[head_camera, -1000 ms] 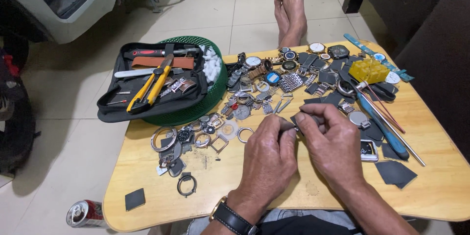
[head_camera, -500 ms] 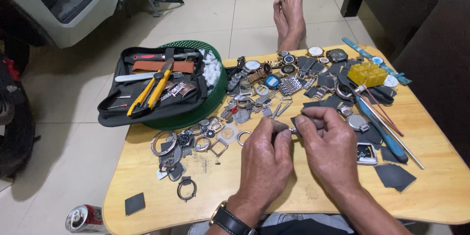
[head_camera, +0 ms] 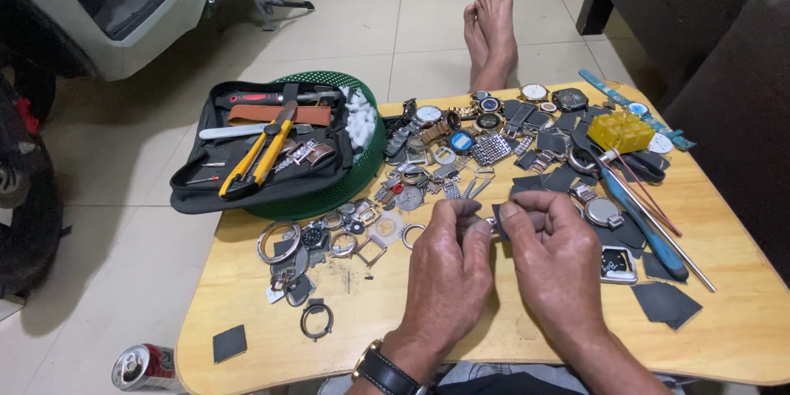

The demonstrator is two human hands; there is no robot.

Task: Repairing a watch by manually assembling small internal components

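Pinching small metal watch part (head_camera: 492, 220) between both hands | left hand (head_camera: 448, 276) and right hand (head_camera: 559, 267) fingers closed on it | above tabletop (head_camera: 741, 321) middle | light, stiff, slippery; grip its ends.

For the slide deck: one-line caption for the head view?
Both hands, left hand and right hand, pinch a small metal part above a wooden table strewn with watch parts.

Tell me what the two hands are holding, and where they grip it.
Left hand and right hand pinch a small metal piece between fingertips, one at each end; its kind is too small to tell.
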